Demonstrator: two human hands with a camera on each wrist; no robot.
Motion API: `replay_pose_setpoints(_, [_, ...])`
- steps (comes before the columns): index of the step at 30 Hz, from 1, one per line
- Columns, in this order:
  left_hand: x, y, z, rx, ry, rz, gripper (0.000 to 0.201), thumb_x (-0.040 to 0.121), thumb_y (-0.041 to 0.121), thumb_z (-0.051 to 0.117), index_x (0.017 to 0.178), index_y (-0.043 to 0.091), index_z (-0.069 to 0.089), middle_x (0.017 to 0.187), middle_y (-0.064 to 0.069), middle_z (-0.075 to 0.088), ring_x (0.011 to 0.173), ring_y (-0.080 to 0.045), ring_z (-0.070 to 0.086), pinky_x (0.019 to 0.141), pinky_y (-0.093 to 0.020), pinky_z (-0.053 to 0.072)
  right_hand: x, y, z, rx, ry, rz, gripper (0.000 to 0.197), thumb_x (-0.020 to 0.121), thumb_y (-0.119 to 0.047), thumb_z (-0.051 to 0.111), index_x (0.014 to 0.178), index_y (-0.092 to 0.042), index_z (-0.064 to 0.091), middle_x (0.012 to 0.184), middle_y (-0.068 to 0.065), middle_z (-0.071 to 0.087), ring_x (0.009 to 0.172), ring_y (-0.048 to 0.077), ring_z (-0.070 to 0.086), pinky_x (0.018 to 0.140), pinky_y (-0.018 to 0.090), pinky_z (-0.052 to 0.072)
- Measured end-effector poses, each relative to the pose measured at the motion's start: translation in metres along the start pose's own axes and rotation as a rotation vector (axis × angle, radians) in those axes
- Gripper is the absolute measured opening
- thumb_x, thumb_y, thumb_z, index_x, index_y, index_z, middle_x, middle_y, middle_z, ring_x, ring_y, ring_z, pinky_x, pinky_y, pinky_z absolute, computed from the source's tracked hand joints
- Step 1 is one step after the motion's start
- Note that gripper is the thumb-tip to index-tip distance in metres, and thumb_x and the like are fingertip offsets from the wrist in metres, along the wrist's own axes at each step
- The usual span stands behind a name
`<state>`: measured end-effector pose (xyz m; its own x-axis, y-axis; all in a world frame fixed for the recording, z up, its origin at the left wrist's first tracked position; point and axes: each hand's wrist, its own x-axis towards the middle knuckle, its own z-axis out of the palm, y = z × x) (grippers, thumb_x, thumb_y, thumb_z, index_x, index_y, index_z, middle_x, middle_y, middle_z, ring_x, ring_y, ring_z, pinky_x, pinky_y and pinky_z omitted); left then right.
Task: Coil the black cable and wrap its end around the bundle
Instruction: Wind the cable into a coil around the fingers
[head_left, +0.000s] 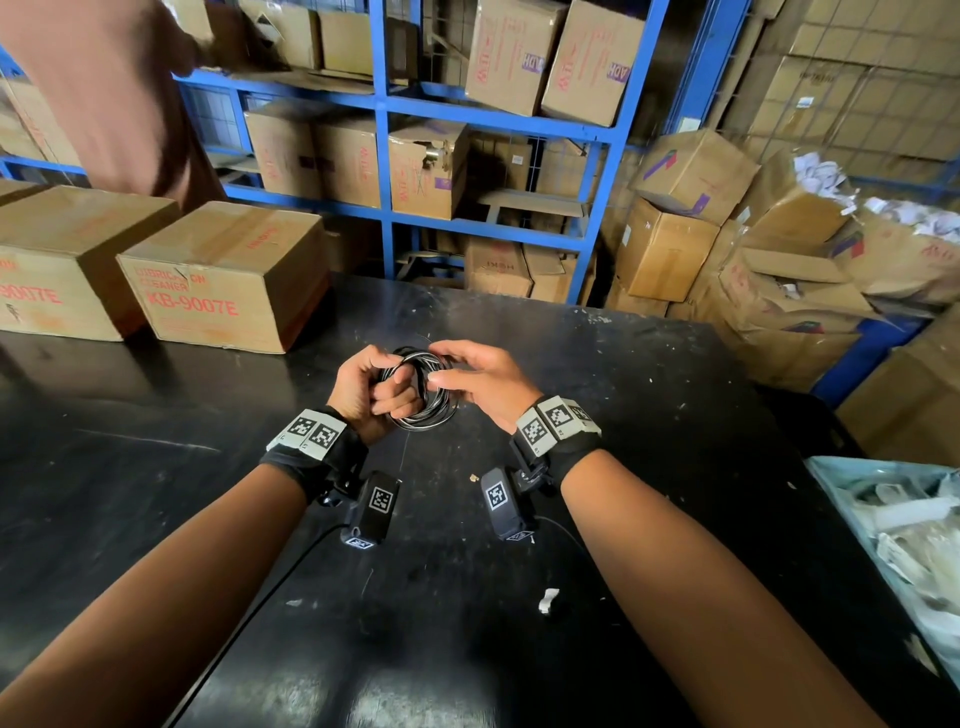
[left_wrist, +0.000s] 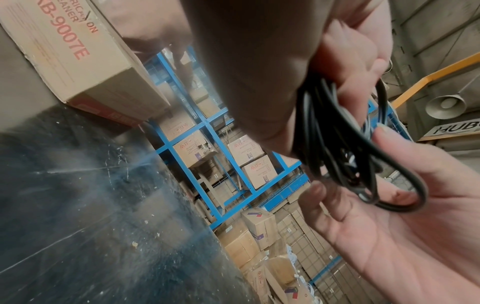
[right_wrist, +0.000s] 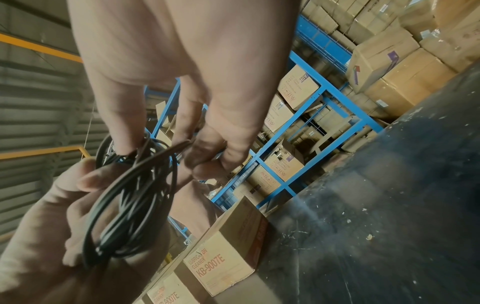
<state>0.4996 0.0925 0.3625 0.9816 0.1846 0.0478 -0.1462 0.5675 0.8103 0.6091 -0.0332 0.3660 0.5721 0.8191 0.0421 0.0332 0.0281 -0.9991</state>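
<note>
The black cable (head_left: 427, 415) is wound into a small coil held above the black table (head_left: 649, 441). My left hand (head_left: 400, 396) grips the coil's left side with its fingers curled through the loops. My right hand (head_left: 445, 375) is on the coil's right side. In the right wrist view the right hand (right_wrist: 193, 157) pinches a loose strand of the cable (right_wrist: 130, 205) at the top of the bundle, while the left hand (right_wrist: 78, 197) cups the loops below. In the left wrist view the coil (left_wrist: 337, 144) hangs from the left hand (left_wrist: 350, 67) over the right palm (left_wrist: 389, 236).
Two cardboard boxes marked KB-9007E (head_left: 223, 275) (head_left: 62, 260) stand on the table's far left. Behind is a blue rack (head_left: 384, 156) of boxes, with more piled at the right (head_left: 727, 234). A pale bin (head_left: 831, 470) of plastic sits at the right edge. Another person's brown garment (head_left: 104, 93) is at top left.
</note>
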Motion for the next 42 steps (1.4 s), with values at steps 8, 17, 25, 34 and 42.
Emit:
replay_pose_setpoints(8, [0.0,-0.002,-0.003,0.05,-0.029,0.005,0.021,0.057,0.029,0.058,0.048,0.011,0.051,0.037,0.002,0.011,0.032,-0.016,0.01,0.044,-0.025,0.028,-0.002,0.001,0.0,-0.061,0.027,-0.038,0.036,0.075,-0.007,0.071,0.105,-0.026,0.066,0.11,0.006,0.064,0.099,0.023,0.061,0.081,0.04,0.05])
replay_pose_setpoints(17, [0.0,-0.002,-0.004,0.031,-0.035,0.001,0.02,0.059,0.028,0.055,0.05,0.01,0.05,0.037,0.003,0.011,0.032,-0.016,0.01,0.042,-0.023,0.031,0.0,0.003,0.004,-0.004,-0.003,-0.026,0.036,0.08,0.002,0.064,0.109,-0.018,0.064,0.105,0.004,0.065,0.093,0.018,0.06,0.08,0.031,0.052])
replay_pose_setpoints(25, [0.009,-0.005,-0.006,0.07,-0.056,0.023,0.021,0.062,0.029,0.055,0.053,0.01,0.051,0.031,0.008,0.03,0.029,-0.01,0.026,0.046,-0.025,0.036,0.0,-0.001,0.001,-0.031,0.087,-0.072,0.032,0.081,0.001,0.064,0.108,-0.017,0.065,0.093,0.0,0.064,0.067,0.003,0.055,0.055,0.017,0.041])
replay_pose_setpoints(34, [0.013,-0.006,0.004,0.246,0.116,0.083,0.023,0.076,0.025,0.043,0.06,0.01,0.051,0.04,0.003,0.032,0.046,-0.016,0.037,0.061,-0.027,0.043,0.004,0.003,-0.001,-0.103,0.213,-0.112,0.027,0.083,-0.003,0.064,0.106,-0.016,0.066,0.092,-0.003,0.066,0.074,0.0,0.059,0.064,0.01,0.043])
replay_pose_setpoints(42, [0.015,-0.01,-0.002,0.454,0.182,0.126,0.026,0.077,0.029,0.043,0.062,0.011,0.053,0.045,0.003,0.041,0.052,-0.015,0.039,0.061,-0.03,0.032,0.005,0.004,0.0,-0.085,0.267,-0.12,0.026,0.079,-0.002,0.067,0.103,-0.012,0.07,0.092,0.002,0.07,0.08,0.011,0.065,0.073,0.02,0.049])
